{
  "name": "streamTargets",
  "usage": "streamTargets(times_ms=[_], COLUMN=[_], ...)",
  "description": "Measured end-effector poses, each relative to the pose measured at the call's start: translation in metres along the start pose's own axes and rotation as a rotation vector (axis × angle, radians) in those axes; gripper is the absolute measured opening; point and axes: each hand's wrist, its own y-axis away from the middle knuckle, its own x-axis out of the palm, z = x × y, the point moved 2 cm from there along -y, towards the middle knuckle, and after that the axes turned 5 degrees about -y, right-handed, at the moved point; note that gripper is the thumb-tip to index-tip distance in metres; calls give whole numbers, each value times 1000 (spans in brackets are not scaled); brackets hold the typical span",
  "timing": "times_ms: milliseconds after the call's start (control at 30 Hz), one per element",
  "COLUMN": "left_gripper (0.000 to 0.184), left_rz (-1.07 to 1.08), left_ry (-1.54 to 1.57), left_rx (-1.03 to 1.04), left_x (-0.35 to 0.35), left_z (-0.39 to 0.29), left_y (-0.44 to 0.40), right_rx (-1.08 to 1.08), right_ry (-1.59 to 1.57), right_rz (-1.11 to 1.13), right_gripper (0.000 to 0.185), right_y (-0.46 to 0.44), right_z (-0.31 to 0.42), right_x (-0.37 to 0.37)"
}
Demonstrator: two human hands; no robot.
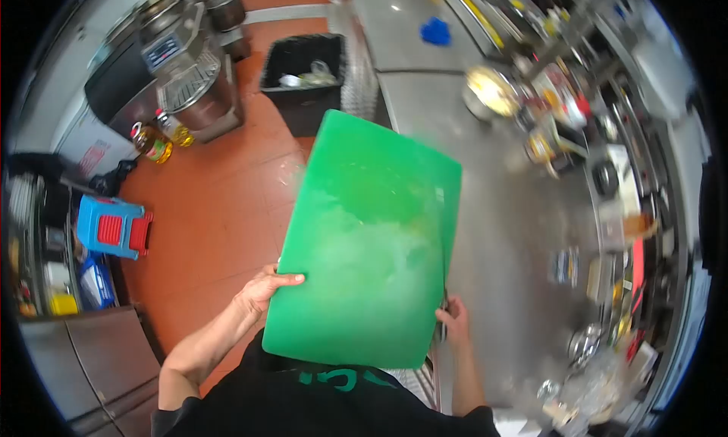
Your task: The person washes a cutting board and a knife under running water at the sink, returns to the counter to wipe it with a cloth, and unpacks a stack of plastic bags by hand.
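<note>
A large green cutting board (371, 247) is held up in front of my body, its surface worn pale across the middle. My left hand (265, 289) is closed on its left edge, thumb on the top face and the other fingers partly out of sight beneath. At the lower right edge my right hand (455, 319) grips the board too, with its fingers curled at the rim. A small dark strip shows beside those fingers; I cannot make out what it is.
To the right runs a steel counter (516, 224), with a bowl of pale food (491, 92), a blue cloth (435, 31) and jars along its back. A black trash bin (303, 95) stands ahead. Oil bottles (152, 143) and a blue step stool (110, 226) are on the red floor.
</note>
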Motion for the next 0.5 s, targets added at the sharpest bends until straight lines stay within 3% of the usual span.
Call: streamTargets(times_ms=[33, 133, 300, 467, 500], left_gripper=[46, 41, 47, 47, 46], left_rz=[0, -79, 29, 89, 90], left_ry=[-66, -107, 3, 52, 35], left_rx=[19, 115, 123, 185, 213], left_x=[-26, -85, -181, -259, -273], left_z=[-21, -71, -176, -285, -312], left_y=[2, 0, -5, -66, -83], right_rx=[51, -38, -55, -116, -176], right_ry=[-134, 17, 60, 152, 73], right_rz=[-35, -53, -40, -44, -64], right_gripper=[20, 18, 19, 16, 26], right_y=[-7, -27, -75, -170, -198], right_z=[9, 13, 73, 122, 135], right_x=[34, 113, 237, 337, 361])
